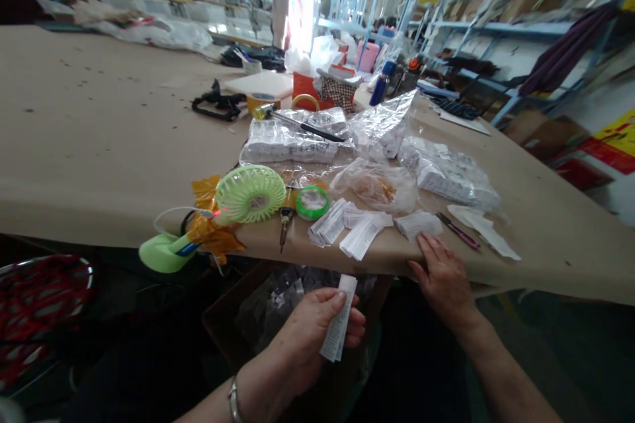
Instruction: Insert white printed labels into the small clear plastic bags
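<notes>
Left hand [330,320], near the table [99,145] edge, grips folded paper strips [340,314] between thumb and fingers. Right hand [444,277] reaches forward, fingers extended, grasp released. A slim hand tool [459,232] lies just beyond it; a green fan [251,194], well left. The paper stack [418,224] lies at the right fingertips, touching.

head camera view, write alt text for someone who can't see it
A person's left hand holds printed paper slips in front of a brown-covered table, while the right hand touches a paper stack on it. A green fan and a tape roll are nearby.
</notes>
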Available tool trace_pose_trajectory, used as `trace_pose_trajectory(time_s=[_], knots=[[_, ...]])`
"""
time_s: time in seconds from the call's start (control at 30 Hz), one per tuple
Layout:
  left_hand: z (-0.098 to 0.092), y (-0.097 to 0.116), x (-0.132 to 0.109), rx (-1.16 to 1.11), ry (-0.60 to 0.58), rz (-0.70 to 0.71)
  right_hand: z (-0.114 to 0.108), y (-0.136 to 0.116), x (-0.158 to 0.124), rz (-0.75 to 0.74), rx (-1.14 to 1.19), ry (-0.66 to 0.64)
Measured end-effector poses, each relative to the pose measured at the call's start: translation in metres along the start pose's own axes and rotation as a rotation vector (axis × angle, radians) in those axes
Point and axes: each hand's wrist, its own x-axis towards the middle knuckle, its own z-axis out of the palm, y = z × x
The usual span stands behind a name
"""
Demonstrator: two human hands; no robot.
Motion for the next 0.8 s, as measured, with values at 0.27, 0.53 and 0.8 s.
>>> trace_pose_trajectory(time_s=[0.27, 0.53, 0.8], knots=[[-0.002, 0.000, 0.001, 0.008, 0.018, -0.005, -0.009, 0.012, -0.012, 0.001, 0.313, 0.214], [0.001, 0.000, -0.001, -0.107, -0.022, 0.037, -0.045, -0.099, -0.004, -0.168, 0.832, 0.211], [-0.010, 0.002, -0.002, -0.314, 0.002, 0.148, -0.031, -0.150, -0.005, -0.373, 0.813, 0.112]])
